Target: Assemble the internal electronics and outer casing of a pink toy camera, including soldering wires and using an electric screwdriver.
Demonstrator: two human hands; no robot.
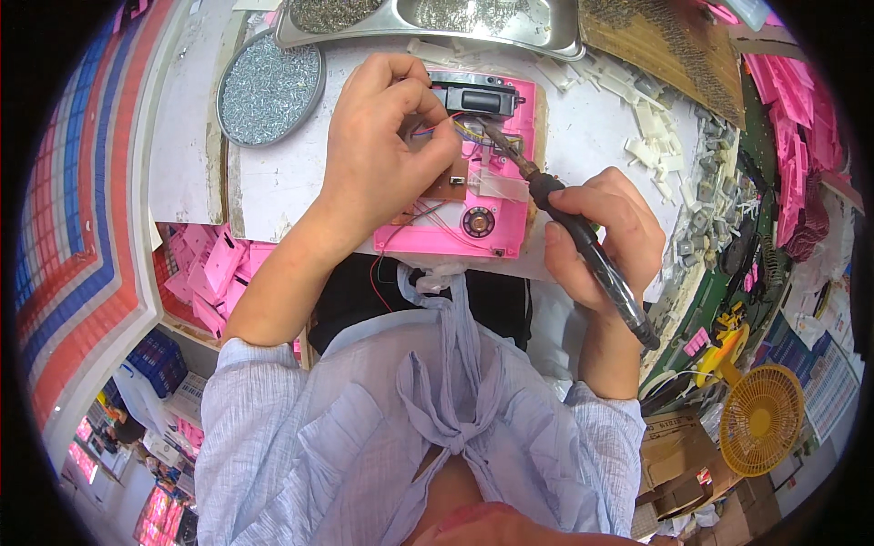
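A pink plastic casing (501, 238) lies on the white worktop in front of me. Fixed in it are a small round speaker (478, 221), a brown circuit board (446, 187) and a black mechanism block (482, 100) at the far end. Over the casing's left side, my left hand (387, 136) is closed, thumb and forefinger pinching a thin wire (421, 133). My right hand (608, 232) grips the black handle of a soldering iron (583, 238). Its metal tip points to the far left, down among the coloured wires (473, 134) beside the left fingertips.
A round dish of small silver screws (271, 89) stands at the far left. Beyond the casing sits a metal tray (401, 27) with small metal parts. White plastic pieces (651, 136) litter the right side. Pink parts (211, 264) fill a box at left; a yellow fan (761, 420) is lower right.
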